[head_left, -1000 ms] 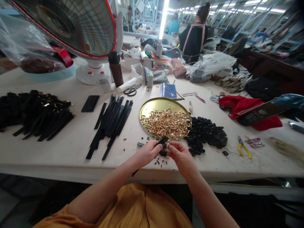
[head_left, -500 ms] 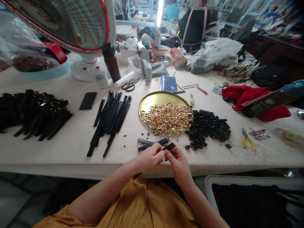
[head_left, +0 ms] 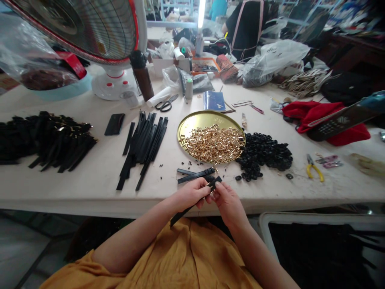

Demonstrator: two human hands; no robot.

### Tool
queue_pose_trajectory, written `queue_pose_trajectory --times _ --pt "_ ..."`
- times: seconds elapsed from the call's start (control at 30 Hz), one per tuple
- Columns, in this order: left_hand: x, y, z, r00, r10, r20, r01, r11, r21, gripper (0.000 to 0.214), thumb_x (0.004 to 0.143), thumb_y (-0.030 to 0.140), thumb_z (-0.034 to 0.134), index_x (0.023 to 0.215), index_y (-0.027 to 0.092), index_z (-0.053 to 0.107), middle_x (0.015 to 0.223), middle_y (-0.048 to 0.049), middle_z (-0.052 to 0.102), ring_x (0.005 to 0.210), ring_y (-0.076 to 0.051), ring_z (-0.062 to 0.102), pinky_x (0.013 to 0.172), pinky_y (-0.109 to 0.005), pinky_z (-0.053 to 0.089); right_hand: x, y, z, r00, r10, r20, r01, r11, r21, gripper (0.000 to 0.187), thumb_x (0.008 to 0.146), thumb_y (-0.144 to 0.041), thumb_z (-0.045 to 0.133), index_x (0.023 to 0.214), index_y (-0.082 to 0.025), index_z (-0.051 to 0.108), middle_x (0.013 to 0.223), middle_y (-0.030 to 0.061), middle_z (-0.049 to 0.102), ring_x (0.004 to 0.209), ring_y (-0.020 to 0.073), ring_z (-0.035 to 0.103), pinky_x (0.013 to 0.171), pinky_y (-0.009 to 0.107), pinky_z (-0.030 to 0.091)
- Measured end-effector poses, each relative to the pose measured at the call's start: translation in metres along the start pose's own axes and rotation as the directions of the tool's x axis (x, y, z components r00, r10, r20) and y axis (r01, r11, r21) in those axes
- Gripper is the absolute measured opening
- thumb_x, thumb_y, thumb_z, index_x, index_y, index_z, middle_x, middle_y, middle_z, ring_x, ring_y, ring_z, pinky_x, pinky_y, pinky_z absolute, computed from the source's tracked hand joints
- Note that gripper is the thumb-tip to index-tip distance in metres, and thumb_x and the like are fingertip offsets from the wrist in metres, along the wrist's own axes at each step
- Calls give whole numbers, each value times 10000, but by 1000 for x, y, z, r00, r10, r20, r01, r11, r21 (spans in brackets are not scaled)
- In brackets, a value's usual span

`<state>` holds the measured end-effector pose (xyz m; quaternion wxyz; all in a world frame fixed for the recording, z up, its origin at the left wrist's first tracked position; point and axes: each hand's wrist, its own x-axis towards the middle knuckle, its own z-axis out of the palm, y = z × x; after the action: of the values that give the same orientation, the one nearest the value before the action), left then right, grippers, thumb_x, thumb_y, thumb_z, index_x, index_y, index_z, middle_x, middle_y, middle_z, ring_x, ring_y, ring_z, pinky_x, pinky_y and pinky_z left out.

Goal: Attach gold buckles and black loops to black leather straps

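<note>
My left hand [head_left: 191,194] pinches a black strap [head_left: 182,213] whose tail hangs down past the table edge. My right hand [head_left: 226,200] is closed on the strap's upper end [head_left: 217,181], fingertips meeting the left hand's. Just beyond my hands lie two loose black straps [head_left: 195,175] and small black bits. Behind them stands a round gold tray [head_left: 192,123] heaped with small gold metal fittings [head_left: 214,144]. A pile of black rings [head_left: 264,154] lies to the tray's right.
A row of black straps [head_left: 144,144] and a bigger strap heap [head_left: 48,140] lie left. A phone [head_left: 114,123], scissors [head_left: 165,104], a fan [head_left: 90,36], yellow pliers [head_left: 313,170] and red cloth [head_left: 319,116] are on the table. A person in black stands at the far side.
Both hands have drawn back from the tray toward the table edge with the strap, and its tail now hangs lower over my lap. The view has tilted down slightly.
</note>
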<state>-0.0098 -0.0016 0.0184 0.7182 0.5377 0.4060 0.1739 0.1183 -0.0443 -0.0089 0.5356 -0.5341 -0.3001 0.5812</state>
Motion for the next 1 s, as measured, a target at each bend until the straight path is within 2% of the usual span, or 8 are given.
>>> queue_pose_trajectory --times 0.13,0.2,0.27,0.43,0.67,0.83,0.9,1.0 --pt "-3 0 5 997 38 -64 -31 994 101 161 786 310 448 749 153 450 646 19 562 412 -36 426 391 -146 331 -11 -2 -7 898 -439 -30 362 775 -518 156 772 -334 547 672 -214 535 658 -4 498 624 145 459 600 279 394" --pt "-7 2 8 991 84 -106 -63 980 186 140 790 284 437 736 156 454 632 28 550 413 -38 424 397 -150 330 -14 -5 -10 854 -518 47 441 673 -594 74 750 -286 577 716 -221 559 710 5 513 646 149 471 617 284 400" --pt "-11 4 10 988 115 -99 -91 971 220 157 804 301 425 737 161 448 623 32 548 402 -40 411 391 -155 321 -15 -7 -12 861 -504 60 439 681 -585 47 745 -263 582 744 -223 557 715 0 518 640 144 474 608 276 396" --pt "-11 2 6 996 90 -26 -81 968 236 272 797 423 457 699 171 426 554 47 532 386 -49 386 367 -161 284 -17 -4 -14 963 -262 59 267 905 -332 120 783 -327 546 753 -214 522 659 -21 531 623 138 484 585 256 392" --pt "9 -10 7 994 15 -109 12 971 240 244 745 390 539 816 178 441 508 72 510 373 -73 407 372 -178 303 -16 -2 -27 901 -407 148 426 769 -477 123 821 -278 486 774 -215 581 743 9 531 704 152 499 637 265 386" --pt "9 1 16 982 179 -62 -135 892 432 369 798 278 465 1157 194 452 776 -9 627 663 -131 564 629 -241 431 -3 6 -36 978 -206 33 205 920 -333 123 804 -320 515 788 -205 557 686 -12 564 637 137 509 602 254 392" --pt "11 2 16 978 210 -13 -179 863 472 308 824 259 410 1106 196 517 853 -27 632 772 -143 572 716 -252 423 0 11 -37 990 -134 33 138 954 -265 142 807 -333 509 799 -199 555 668 -18 576 626 131 514 597 249 392" --pt "17 -1 12 995 96 36 -102 902 419 234 828 281 385 905 164 573 737 -6 608 598 -113 547 589 -225 421 0 14 -39 989 -118 89 139 947 -291 149 808 -336 510 779 -194 545 659 -20 577 621 126 513 591 241 389"
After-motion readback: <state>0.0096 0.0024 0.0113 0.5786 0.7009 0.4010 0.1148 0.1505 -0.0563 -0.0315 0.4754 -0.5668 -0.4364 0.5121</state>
